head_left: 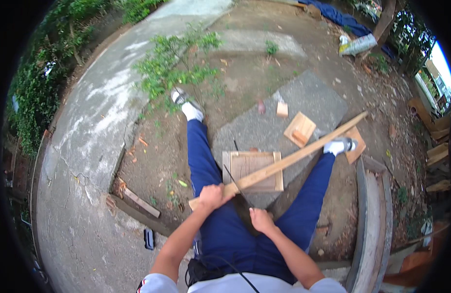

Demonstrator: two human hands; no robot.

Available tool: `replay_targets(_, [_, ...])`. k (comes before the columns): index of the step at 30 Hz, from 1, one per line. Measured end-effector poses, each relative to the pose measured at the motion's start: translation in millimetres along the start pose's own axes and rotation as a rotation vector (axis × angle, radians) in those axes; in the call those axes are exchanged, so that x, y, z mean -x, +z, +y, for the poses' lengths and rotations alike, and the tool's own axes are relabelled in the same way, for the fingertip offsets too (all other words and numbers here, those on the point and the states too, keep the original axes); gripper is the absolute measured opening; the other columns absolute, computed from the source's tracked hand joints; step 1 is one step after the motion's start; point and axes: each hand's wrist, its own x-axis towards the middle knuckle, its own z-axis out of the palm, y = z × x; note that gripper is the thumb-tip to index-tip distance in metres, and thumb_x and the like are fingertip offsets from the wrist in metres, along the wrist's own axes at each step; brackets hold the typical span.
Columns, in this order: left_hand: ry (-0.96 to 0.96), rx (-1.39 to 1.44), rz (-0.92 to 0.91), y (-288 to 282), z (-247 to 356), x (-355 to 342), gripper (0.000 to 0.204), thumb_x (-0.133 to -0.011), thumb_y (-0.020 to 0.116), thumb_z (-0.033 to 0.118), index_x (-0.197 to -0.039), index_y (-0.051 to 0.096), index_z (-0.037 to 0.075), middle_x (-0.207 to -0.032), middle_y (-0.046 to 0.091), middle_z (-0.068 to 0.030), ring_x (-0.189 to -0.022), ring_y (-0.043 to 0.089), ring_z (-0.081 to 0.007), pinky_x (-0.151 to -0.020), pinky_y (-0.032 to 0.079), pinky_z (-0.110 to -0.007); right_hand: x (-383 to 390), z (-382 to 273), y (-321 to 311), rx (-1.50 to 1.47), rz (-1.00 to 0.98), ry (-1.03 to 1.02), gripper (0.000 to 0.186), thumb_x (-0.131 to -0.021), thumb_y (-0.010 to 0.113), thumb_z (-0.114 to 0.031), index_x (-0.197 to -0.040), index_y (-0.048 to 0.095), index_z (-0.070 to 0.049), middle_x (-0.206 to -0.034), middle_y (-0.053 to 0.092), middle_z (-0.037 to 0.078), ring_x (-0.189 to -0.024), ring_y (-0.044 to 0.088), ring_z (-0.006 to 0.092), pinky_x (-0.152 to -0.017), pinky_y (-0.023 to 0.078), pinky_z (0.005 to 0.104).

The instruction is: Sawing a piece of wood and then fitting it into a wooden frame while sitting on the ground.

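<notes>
My left hand (213, 196) grips the near end of a long wooden slat (293, 157) that runs diagonally up to the right, over a small square wooden frame (252, 170) lying on a concrete slab (264, 127). My right hand (260, 219) hangs just below the slat with fingers curled around a dark object I cannot make out. My legs in blue trousers are spread to either side of the frame.
A small square wooden board (299, 129) and a little wood block (282, 109) lie on the slab. Another board (356, 145) sits under my right foot. A weedy shrub (174, 63) grows ahead; a concrete kerb (371, 215) and stacked timber (437, 146) stand right.
</notes>
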Motion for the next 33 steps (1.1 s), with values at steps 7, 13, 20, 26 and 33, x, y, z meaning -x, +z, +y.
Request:
replay_targets(7, [0.016, 0.069, -0.036, 14.0, -3.0, 3.5, 0.068, -0.093, 0.069, 0.071, -0.086, 0.066, 0.004, -0.073, 0.073, -0.0204, -0.07, 0.075, -0.0411, -0.065, 0.061, -0.052, -12.8, -8.9, 5.6, -0.102, 0.216, -0.269, 0.052, -0.115, 0.045, -0.031, -0.093, 0.072, 0.007, -0.091, 0.071, 0.036, -0.09, 0.07, 0.0559, -0.082, 0.055, 0.0641])
replay_targets(13, [0.022, 0.053, -0.068, 9.1, -3.9, 1.1, 0.065, -0.093, 0.071, 0.068, -0.09, 0.069, 0.003, -0.075, 0.075, -0.0188, -0.071, 0.076, -0.0375, -0.066, 0.062, -0.049, -10.4, -4.7, 3.1, -0.027, 0.059, -0.055, 0.044, -0.114, 0.047, -0.028, -0.097, 0.072, 0.005, -0.091, 0.071, 0.036, -0.092, 0.069, 0.0566, -0.085, 0.054, 0.0648])
replay_targets(20, [0.004, 0.014, -0.055, 12.0, -5.3, 0.5, 0.063, -0.092, 0.073, 0.066, -0.09, 0.069, 0.004, -0.074, 0.074, -0.0176, -0.07, 0.076, -0.0366, -0.065, 0.062, -0.048, -8.1, -12.8, -3.6, -0.038, 0.028, -0.069, 0.047, -0.115, 0.047, -0.029, -0.096, 0.072, 0.006, -0.095, 0.072, 0.035, -0.094, 0.068, 0.0573, -0.088, 0.055, 0.064])
replay_targets(26, [0.009, 0.065, -0.074, 16.0, -5.7, 0.6, 0.064, -0.091, 0.074, 0.068, -0.089, 0.068, 0.004, -0.073, 0.074, -0.0181, -0.07, 0.076, -0.0375, -0.066, 0.062, -0.049, -11.6, -10.8, -5.2, -0.067, 0.048, -0.119, 0.046, -0.114, 0.047, -0.029, -0.096, 0.072, 0.006, -0.096, 0.072, 0.035, -0.094, 0.069, 0.0562, -0.088, 0.054, 0.0647])
replay_targets(33, [0.019, 0.051, -0.044, 16.8, -5.2, 2.2, 0.063, -0.091, 0.074, 0.067, -0.089, 0.067, 0.004, -0.071, 0.073, -0.0178, -0.069, 0.076, -0.038, -0.063, 0.062, -0.049, -6.2, -8.3, -5.6, -0.038, 0.065, -0.114, 0.048, -0.115, 0.047, -0.029, -0.094, 0.072, 0.006, -0.093, 0.072, 0.034, -0.094, 0.069, 0.0558, -0.087, 0.055, 0.0633])
